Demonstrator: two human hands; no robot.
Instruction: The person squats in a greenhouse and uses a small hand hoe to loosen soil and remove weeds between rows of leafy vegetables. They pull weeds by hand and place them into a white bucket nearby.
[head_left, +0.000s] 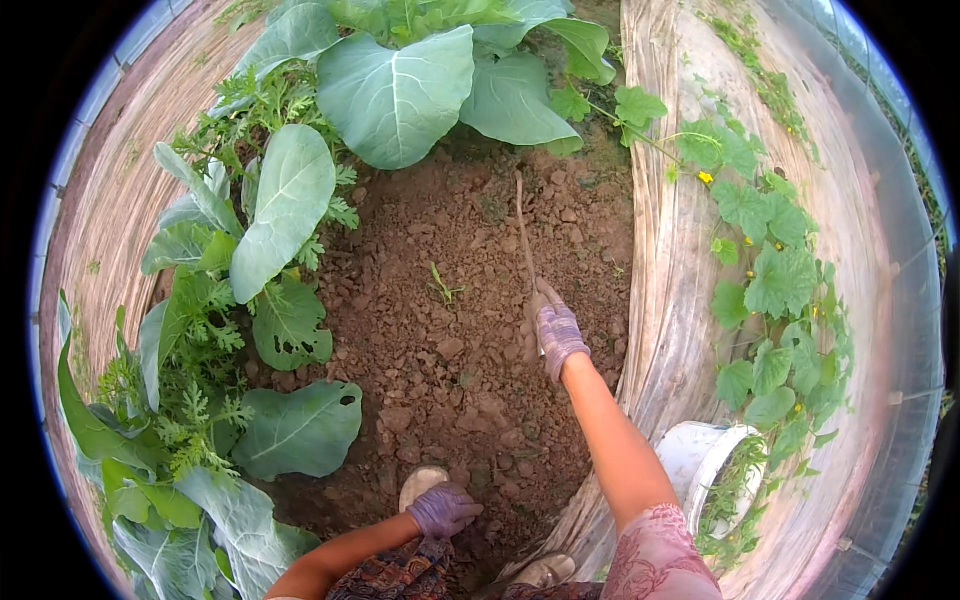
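My right hand (559, 330), in a thin purple glove, is closed around a thin, slightly bent brown stick (523, 225). The stick reaches forward over the loose brown soil (420, 307), and a small pale bit shows under the hand. In a matching glove, my left hand (446, 510) is low by my knee, beside a light shoe (421, 484). Its fingers point right, and their undersides are hidden, so I cannot tell if it holds anything. A small green seedling or weed (446, 286) lies on the soil left of the stick.
Broad-leaved brassica plants (397, 90) line the far end and left side, mixed with feathery greens (199, 427). Pale plastic sheeting (660, 300) borders the soil on the right, under a yellow-flowered vine (780, 277). A tipped white bucket (694, 457) holds pulled greenery.
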